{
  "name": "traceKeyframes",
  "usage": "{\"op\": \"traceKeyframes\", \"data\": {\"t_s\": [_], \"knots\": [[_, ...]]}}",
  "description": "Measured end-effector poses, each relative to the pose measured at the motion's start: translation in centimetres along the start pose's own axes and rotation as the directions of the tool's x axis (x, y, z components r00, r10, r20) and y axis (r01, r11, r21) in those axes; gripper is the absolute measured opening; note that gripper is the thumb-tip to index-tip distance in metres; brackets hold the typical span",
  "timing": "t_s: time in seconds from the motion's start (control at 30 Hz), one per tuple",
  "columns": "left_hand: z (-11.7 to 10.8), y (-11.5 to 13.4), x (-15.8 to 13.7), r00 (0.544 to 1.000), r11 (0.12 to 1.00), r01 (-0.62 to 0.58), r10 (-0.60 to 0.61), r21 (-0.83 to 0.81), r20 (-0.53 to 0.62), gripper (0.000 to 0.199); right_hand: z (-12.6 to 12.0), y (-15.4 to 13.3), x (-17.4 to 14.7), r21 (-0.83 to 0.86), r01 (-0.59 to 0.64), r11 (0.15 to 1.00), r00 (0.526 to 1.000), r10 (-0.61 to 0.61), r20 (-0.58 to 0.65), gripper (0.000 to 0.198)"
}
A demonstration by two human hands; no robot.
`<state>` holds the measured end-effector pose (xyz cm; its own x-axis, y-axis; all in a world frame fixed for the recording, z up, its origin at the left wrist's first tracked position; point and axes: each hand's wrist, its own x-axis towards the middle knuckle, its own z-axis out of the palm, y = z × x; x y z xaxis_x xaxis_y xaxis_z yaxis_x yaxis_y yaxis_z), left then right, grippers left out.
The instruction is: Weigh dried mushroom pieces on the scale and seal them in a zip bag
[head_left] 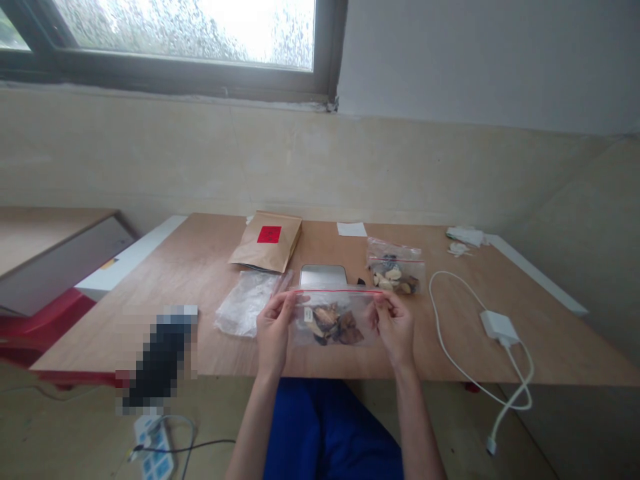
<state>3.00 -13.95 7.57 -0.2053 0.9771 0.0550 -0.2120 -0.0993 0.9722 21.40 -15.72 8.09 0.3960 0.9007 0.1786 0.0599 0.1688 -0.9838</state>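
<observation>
A clear zip bag (333, 330) with a red seal strip hangs between my hands, dried brown slices showing inside it. My left hand (275, 323) pinches its top left corner. At the top right corner, my right hand (394, 323) grips the strip between thumb and fingers. Just behind the bag lies a flat silver device, perhaps a scale (323, 274), partly hidden by it. Empty-looking clear plastic bags (243, 307) lie left of my left hand. Beyond my right hand rests another filled zip bag (397, 275) with pale and brown pieces.
A brown paper pouch (265, 243) with a red label lies at the back left. White paper (351, 229) is near the wall. A white charger (500, 327) with looping cable occupies the right side. A pixelated dark object (160, 353) sits at the left edge; a power strip (154, 447) is below.
</observation>
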Motion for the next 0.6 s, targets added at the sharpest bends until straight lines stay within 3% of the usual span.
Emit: {"op": "traceKeyframes", "data": {"t_s": [0.1,0.2,0.6], "knots": [[-0.4,0.5,0.1,0.998,1.000,0.005,-0.007,0.030,0.061,0.032,-0.3,-0.1,0.1,-0.047,0.053,0.998,0.999,-0.053,0.006,0.042],[-0.7,1.2,0.0,0.993,0.991,-0.071,0.060,0.111,0.106,0.029,-0.2,0.0,0.1,-0.117,0.133,0.984,0.991,-0.134,0.003,0.040],[-1.2,0.6,0.3,0.960,0.876,-0.278,0.262,0.393,0.095,0.023,0.2,1.0,-0.1,-0.245,0.224,0.943,0.964,-0.251,-0.084,0.031]]}}
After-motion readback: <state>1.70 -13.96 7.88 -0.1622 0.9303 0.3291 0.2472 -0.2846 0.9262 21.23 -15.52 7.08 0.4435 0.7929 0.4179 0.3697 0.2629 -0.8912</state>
